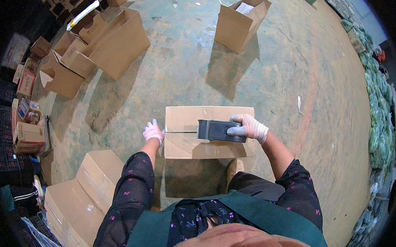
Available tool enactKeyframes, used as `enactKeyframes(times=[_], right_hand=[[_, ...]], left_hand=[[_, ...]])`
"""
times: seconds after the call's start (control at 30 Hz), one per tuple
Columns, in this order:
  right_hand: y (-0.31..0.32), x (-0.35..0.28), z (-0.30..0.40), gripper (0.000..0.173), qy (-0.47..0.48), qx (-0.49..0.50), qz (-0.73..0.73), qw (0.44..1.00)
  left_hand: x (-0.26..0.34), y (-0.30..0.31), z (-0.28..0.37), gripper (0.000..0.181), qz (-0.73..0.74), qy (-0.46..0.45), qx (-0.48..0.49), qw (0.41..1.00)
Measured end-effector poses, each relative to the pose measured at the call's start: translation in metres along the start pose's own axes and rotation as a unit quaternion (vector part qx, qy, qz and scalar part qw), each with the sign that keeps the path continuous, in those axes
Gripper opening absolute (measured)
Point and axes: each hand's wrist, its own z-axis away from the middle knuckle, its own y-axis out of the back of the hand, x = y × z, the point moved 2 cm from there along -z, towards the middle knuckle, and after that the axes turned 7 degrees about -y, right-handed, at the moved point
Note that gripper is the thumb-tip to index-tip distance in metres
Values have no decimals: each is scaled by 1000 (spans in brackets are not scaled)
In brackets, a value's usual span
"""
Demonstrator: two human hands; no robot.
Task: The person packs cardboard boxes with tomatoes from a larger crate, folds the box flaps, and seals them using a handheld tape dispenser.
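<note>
A closed cardboard box [180,149] stands before me on the floor, its top flaps meeting along a dark seam. My right hand [249,127], in a striped knit glove with grey fingertips, grips a black hand-held device [214,130] that looks like a tape dispenser. The device lies over the seam on the box's right half and hides that part of it. At the box's left edge is my left hand [153,131], also gloved, fingers apart and holding nothing. Whether its inner side touches the box, I cannot tell.
An open carton [233,29] with something white inside stands ahead. Several open cartons [121,47] are grouped at far left. Taped cardboard boxes [78,197] lie near my left side. Green wrapped bundles [380,124] line the right edge. My shoe [234,168] is beside the box.
</note>
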Motion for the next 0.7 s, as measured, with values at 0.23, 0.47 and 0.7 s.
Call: enactKeyframes(times=[0.23, 0.47, 0.7], right_hand=[[0, -9, -6, 39, 11, -15, 14, 1000], [8, 11, 0, 40, 30, -10, 38, 999], [7, -5, 0, 46, 54, -20, 10, 998]], left_hand=[[18, -14, 18, 43, 795, 165, -345, 471], [40, 92, 0, 37, 413, -59, 96, 904], [121, 122, -55, 41, 183, -373, -44, 908]])
